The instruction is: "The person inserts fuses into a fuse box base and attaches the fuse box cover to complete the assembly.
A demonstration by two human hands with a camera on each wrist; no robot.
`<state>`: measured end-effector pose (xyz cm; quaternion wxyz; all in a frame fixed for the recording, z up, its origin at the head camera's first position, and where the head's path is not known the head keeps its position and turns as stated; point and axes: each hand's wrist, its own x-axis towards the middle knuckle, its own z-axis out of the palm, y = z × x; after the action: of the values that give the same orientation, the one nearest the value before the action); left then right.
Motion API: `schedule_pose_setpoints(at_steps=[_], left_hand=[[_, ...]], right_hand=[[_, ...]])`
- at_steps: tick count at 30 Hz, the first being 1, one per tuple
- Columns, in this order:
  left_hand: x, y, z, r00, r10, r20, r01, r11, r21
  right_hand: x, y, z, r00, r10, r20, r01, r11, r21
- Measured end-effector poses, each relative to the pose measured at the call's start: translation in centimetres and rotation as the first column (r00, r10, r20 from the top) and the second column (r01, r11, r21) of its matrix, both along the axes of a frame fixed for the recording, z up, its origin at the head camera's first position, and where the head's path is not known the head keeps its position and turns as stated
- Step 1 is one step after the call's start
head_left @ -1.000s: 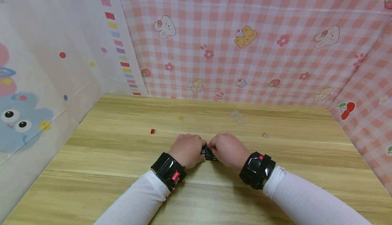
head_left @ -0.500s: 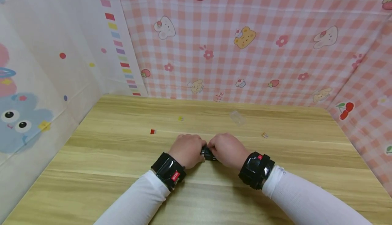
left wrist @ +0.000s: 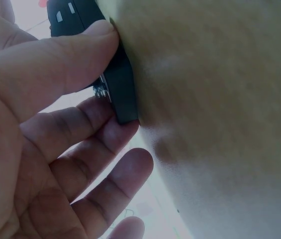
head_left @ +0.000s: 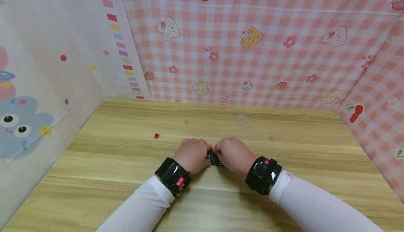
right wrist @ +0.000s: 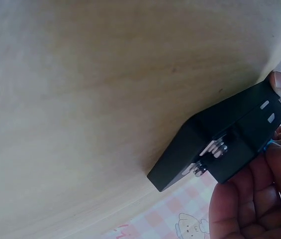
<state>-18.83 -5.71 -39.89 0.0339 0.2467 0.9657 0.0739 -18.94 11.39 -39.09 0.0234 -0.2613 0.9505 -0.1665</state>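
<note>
A black fuse block (right wrist: 234, 129) with metal screw terminals rests on the wooden table between both hands. My left hand (head_left: 193, 155) grips one end of the fuse block (left wrist: 120, 84), thumb on the near side and fingers behind it. Just beside it, my right hand (head_left: 235, 156) has thumb and fingers pinched together at the block's upper side. Between those fingers a sliver of a blue blade fuse (right wrist: 268, 144) shows; the rest is hidden. In the head view the fuse block (head_left: 215, 159) is partly covered by both hands.
A red blade fuse (head_left: 156, 136) and a yellow one (head_left: 186, 122) lie at the left. An orange blade fuse (head_left: 272, 139) lies to the right, and a clear plastic cover (head_left: 244, 121) sits farther back. Patterned cloth (head_left: 230, 21) hangs along the table's back and sides.
</note>
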Motion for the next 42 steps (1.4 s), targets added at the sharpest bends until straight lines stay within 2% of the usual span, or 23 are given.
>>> schedule_pose_setpoints(at_steps=[14, 34, 42], left_hand=[[0.0, -0.1, 0.0, 1.000, -0.003, -0.005, 0.003, 1.000, -0.004], [0.1, -0.1, -0.2, 1.000, -0.007, -0.013, 0.007, 1.000, -0.016], [0.0, -0.1, 0.0, 1.000, -0.005, -0.002, 0.005, 1.000, -0.018]], right_hand=[[0.1, 0.0, -0.1, 0.998, 0.038, -0.056, -0.038, 0.999, 0.004], [0.2, 0.3, -0.1, 0.996, 0.065, -0.068, -0.065, 0.998, 0.010], [0.0, 2.0, 0.9, 0.998, -0.063, 0.015, 0.063, 0.998, -0.017]])
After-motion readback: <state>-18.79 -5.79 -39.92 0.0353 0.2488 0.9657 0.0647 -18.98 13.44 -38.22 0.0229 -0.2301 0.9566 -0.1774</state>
